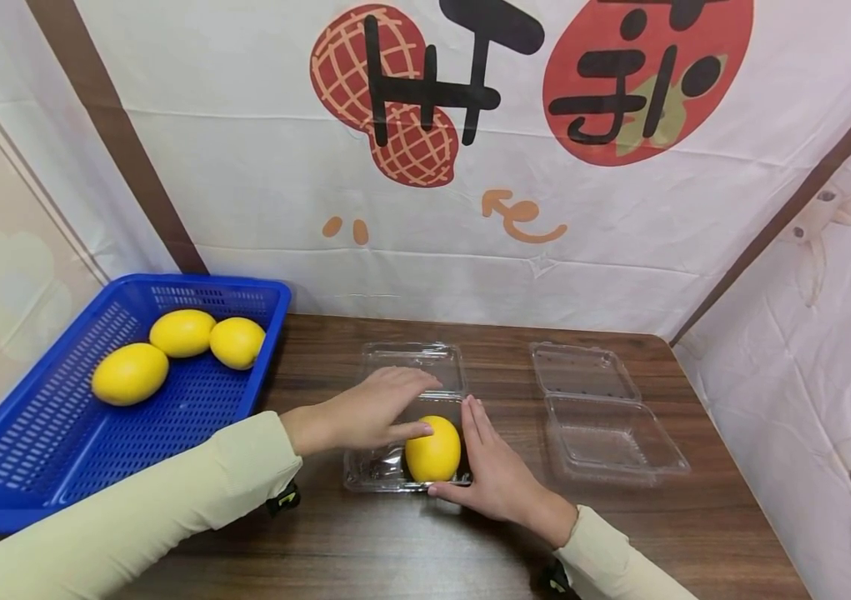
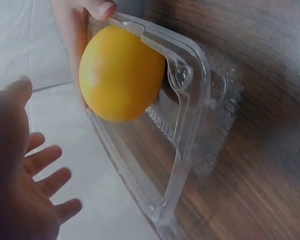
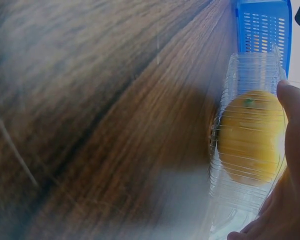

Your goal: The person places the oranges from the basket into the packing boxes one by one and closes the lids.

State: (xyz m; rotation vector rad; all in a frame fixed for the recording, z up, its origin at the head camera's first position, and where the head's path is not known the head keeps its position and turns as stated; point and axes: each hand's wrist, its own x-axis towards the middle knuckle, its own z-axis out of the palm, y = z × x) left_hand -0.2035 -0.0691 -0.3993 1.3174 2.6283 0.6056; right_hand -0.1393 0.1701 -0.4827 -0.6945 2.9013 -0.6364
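A yellow lemon (image 1: 433,450) sits in the right part of a clear plastic clamshell box (image 1: 372,471), whose lid (image 1: 413,357) lies folded back on the table. My left hand (image 1: 368,411) hovers over the box with fingers spread and holds nothing. Its thumb overlaps the lemon in the head view, while the left wrist view shows a gap between that hand (image 2: 30,185) and the fruit. Along the box's right side rests my right hand (image 1: 500,475), fingers straight, thumb at the front rim. Through the ribbed wall, the right wrist view shows the lemon (image 3: 252,137) and a small green mark.
At the left stands a blue perforated basket (image 1: 192,429) holding a few more lemons (image 1: 130,374). Another clear clamshell box (image 1: 613,433) lies opened on the right of the wooden table (image 1: 695,533). A printed cloth (image 1: 245,192) hangs behind the table.
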